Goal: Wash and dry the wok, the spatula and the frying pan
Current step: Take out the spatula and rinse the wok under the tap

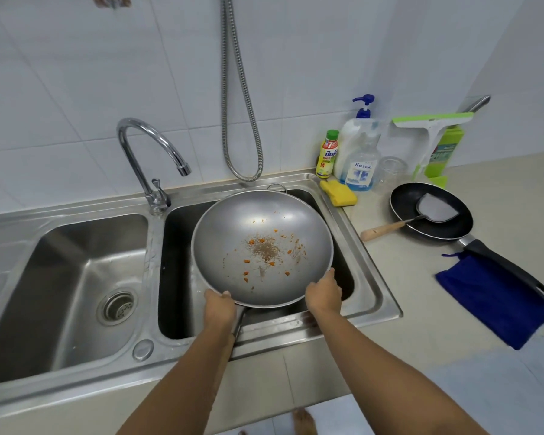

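A grey metal wok (258,233) with orange and brown food bits hangs tilted over the right sink basin (363,279). My left hand (219,306) grips its near rim by the handle, and my right hand (324,291) holds the rim on the right. On the counter to the right sits a black frying pan (427,229) with its black handle pointing toward me. A metal spatula (434,208) with a wooden handle lies in that pan. A blue cloth (490,306) lies under the pan's handle.
The chrome tap (145,152) stands between the two basins, spout over the right one. A left sink basin (60,277) has a drain strainer. A yellow sponge (338,192), soap bottles (358,146), a glass jar (391,169) and a green squeegee (431,133) crowd the back right. A shower hose (239,105) hangs behind.
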A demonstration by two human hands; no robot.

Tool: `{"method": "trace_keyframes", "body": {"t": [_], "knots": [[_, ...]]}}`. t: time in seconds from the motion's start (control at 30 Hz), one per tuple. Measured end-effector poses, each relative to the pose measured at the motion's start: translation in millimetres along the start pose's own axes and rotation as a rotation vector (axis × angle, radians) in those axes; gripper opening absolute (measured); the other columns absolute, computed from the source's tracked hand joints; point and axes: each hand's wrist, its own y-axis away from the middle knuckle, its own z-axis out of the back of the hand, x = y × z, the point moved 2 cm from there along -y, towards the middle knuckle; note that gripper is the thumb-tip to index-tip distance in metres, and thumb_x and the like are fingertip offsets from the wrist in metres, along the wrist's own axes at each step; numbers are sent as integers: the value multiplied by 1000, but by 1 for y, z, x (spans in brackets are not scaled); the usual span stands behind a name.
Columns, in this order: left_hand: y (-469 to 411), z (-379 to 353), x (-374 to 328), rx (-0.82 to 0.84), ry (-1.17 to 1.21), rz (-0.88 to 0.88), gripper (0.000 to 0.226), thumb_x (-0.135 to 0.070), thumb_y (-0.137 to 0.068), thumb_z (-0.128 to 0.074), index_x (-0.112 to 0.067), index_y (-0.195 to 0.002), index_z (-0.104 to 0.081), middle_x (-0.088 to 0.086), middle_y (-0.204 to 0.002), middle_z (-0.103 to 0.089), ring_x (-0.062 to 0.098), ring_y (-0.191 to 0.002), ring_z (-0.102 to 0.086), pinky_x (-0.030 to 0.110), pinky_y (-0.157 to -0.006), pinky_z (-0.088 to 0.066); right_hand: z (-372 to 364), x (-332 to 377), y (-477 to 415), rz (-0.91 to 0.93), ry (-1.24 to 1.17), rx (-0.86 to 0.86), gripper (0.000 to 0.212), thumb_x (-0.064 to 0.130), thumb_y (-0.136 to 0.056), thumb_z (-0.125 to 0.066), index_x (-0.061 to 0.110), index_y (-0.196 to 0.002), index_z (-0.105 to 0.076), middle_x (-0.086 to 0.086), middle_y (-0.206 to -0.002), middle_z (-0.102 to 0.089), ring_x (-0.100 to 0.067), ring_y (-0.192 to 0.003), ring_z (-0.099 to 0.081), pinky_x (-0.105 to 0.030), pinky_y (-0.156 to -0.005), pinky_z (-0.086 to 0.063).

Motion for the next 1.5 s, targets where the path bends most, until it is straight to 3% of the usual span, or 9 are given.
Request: {"method": "trace_keyframes", "body": {"t": [0.07, 0.23, 0.37, 0.47, 0.57, 0.77, 0.97, 1.2, 1.5], "knots": [[-1, 2, 0, 5, 10, -10, 27, -18, -103, -37, -4, -126, -37, 20, -129, -50, 29, -105, -48, 38, -88, -40, -6, 3, -5, -50, 48, 46, 74, 9, -92, -45, 10, -154, -4, -16, -125, -59, -34, -114, -56, -43, -89, -51], [-9, 13, 5, 3, 17, -36, 27, -15, -102, -40, -1, -126, -41, 18, -125, -52, 25, -100, -47, 34, -83, -39, -18, 1, -3, -49, 42, -97, 56, 7, -87, -51, 12, -141, -37, -15, -119, -63, -35, -106, -60, -42, -82, -54], [-11, 19, 6, 9, 26, -45, 38, -13, -99, -47, -3, -134, -36, 18, -130, -54, 33, -116, -52, 35, -88, -42, -27, 0, 4, 10, 1, -226, 58, 11, -94, -46, 16, -150, -28, -20, -119, -60, -36, -109, -56, -44, -84, -51], [-20, 31, -4, -9, 62, -106, 68, -11, -94, -56, -13, -149, -18, 15, -143, -45, 34, -128, -47, 43, -103, -43, -28, 0, 10, 79, -12, -274, 60, 19, -99, -45, 16, -153, -20, -21, -119, -60, -34, -118, -50, -46, -95, -43], [-45, 53, -27, -113, -162, -224, 77, -17, -91, -61, -12, -153, -14, 14, -153, -32, 34, -139, -34, 50, -110, -34, -28, -1, 11, 104, -51, -275, 68, 25, -99, -49, 21, -155, -11, -21, -126, -54, -35, -122, -48, -48, -102, -41], [-103, 94, -94, -300, -623, -555, 76, -22, -90, -54, -6, -152, -14, 16, -160, -14, 33, -147, -13, 49, -120, -13, -30, -3, 8, 119, -64, -230, 71, 26, -98, -49, 24, -155, -6, -20, -125, -54, -35, -119, -50, -49, -103, -41], [-147, 111, -159, -337, -821, -717, 78, -19, -92, -48, -8, -154, -3, 15, -162, -1, 32, -148, -5, 47, -120, -8, -28, 1, 11, 130, -127, -210, 69, 22, -100, -46, 25, -155, -5, -16, -132, -52, -30, -120, -53, -45, -101, -44], [-179, 115, -179, -246, -882, -715, 74, -20, -94, -46, -3, -153, -5, 18, -160, -10, 33, -147, -12, 46, -120, -13, -32, 7, 11, 124, -329, -268, 62, 13, -101, -41, 27, -154, -12, -8, -142, -51, -25, -127, -51, -41, -107, -42], [-183, 118, -173, -319, -1000, -782, 69, -12, -92, -48, -3, -151, -15, 17, -157, -21, 33, -144, -23, 47, -117, -22, -32, 13, 15, 181, -394, -271, 59, 11, -102, -41, 29, -153, -18, -4, -138, -54, -20, -122, -54, -28, -102, -39]]}}
